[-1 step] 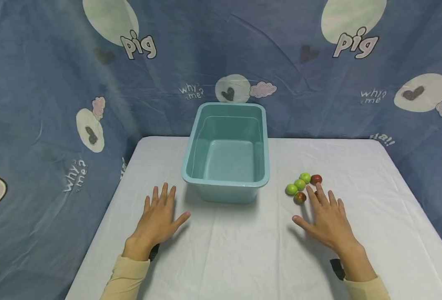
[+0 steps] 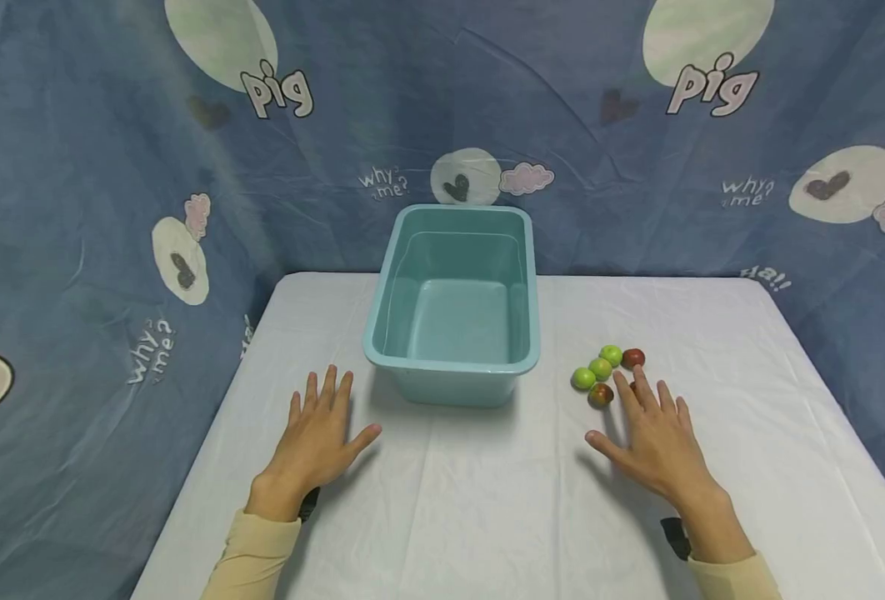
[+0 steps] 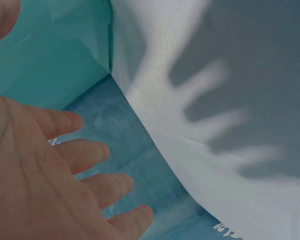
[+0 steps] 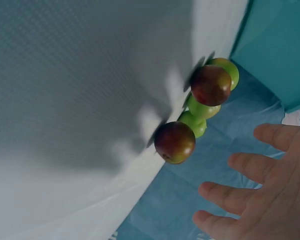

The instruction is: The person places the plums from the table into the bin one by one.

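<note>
Both hands lie flat on the white tablecloth (image 2: 487, 500) with fingers spread, holding nothing. My left hand (image 2: 315, 437) rests just left of the near corner of an empty teal plastic tub (image 2: 450, 367). My right hand (image 2: 656, 442) has its fingertips beside a small cluster of round fruits: three green ones (image 2: 601, 368) and two red-brown ones (image 2: 601, 394). The right wrist view shows the red-brown fruits (image 4: 175, 142), the green ones (image 4: 202, 107) and my right hand's fingers (image 4: 250, 165) a short way from them. In the left wrist view my left hand (image 3: 40, 175) is next to the tub wall (image 3: 50, 50).
A blue printed cloth backdrop (image 2: 75, 208) hangs behind and around the table. The table's left edge (image 2: 210, 433) and right edge (image 2: 847, 433) drop off near each hand. Cream sleeves (image 2: 255, 558) cover both forearms.
</note>
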`<state>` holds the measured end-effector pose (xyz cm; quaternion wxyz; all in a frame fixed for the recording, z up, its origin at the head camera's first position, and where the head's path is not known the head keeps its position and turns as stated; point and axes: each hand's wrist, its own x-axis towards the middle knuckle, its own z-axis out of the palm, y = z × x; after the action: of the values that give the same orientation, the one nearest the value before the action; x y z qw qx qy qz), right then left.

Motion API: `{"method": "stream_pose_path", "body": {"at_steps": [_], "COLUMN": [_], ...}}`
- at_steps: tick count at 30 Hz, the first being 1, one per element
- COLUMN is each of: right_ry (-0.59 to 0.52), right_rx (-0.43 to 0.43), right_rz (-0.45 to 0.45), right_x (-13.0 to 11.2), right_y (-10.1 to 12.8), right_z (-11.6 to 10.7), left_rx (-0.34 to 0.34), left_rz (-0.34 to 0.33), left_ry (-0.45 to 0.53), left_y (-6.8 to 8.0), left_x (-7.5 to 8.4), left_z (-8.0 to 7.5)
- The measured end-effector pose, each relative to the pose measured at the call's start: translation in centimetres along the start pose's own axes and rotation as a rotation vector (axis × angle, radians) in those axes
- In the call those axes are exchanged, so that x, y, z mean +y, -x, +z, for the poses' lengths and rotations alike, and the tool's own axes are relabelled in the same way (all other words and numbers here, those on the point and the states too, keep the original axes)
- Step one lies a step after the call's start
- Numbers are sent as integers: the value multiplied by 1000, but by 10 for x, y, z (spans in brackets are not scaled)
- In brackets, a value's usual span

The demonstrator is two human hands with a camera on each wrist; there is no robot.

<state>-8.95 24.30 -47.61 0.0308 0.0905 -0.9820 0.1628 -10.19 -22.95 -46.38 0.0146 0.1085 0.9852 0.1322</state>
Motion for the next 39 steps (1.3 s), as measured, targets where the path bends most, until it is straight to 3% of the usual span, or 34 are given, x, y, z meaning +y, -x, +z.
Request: {"method": "stream_pose_path", "body": {"at_steps": [28, 39], "right_ry": [-19, 11], "right_rx": [-4, 15], "right_rz": [12, 18], "right_x": [-1, 3], "right_y": [4, 2], "right_z": [-4, -3], "left_rx": [-20, 39], "left_rz": [-23, -31], "left_ry": [24, 134], "left_y": [-1, -14], "left_x": [-2, -7], "left_z": [-9, -34]}}
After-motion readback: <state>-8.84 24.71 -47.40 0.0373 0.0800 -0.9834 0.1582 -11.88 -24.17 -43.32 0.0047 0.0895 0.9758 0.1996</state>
